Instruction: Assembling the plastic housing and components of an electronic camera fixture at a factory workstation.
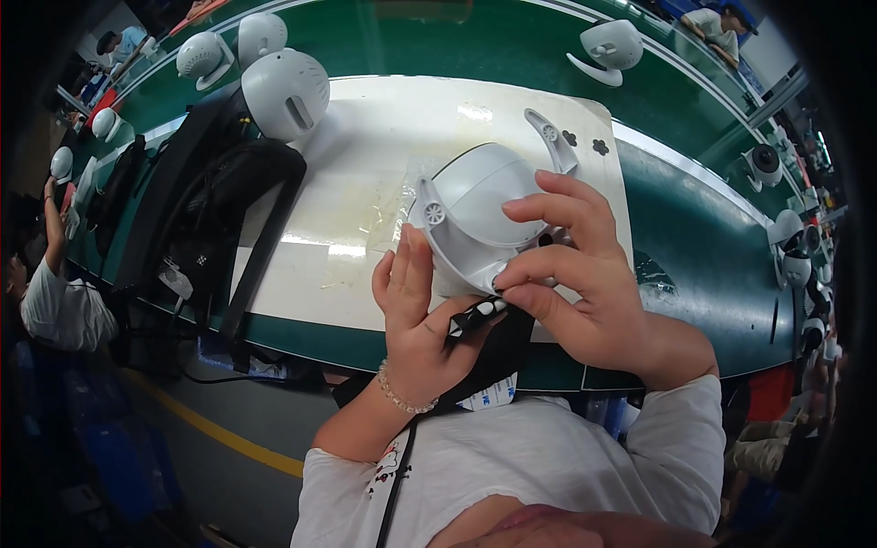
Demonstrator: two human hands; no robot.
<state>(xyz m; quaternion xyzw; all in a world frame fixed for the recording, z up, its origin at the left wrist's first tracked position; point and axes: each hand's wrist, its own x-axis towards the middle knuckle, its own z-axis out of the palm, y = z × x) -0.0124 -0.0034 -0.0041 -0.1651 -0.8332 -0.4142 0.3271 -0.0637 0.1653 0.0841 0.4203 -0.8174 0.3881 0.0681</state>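
While left hand (422, 336) holds strip (479, 314) beside white device (484, 196), right hand (592, 290) pinches dark bit (498, 284): likely fitting it; next needs aim.

You had a white housing (489, 187) between your left fingers (417, 260) and right fingers (548, 265), with a thin dark seam across it. The strip (478, 316) at your left fingers was black, patterned with white ovals. Beneath your fingers, the board (356, 137) was off-white with yellowish patches; beyond your right fingers it bore black flower shapes (599, 146). The bench surface (676, 228) right of them was dark green. Left of your fingers, the fabric item (260, 169) was black and the rounded device (283, 82) white, with a dark slot.
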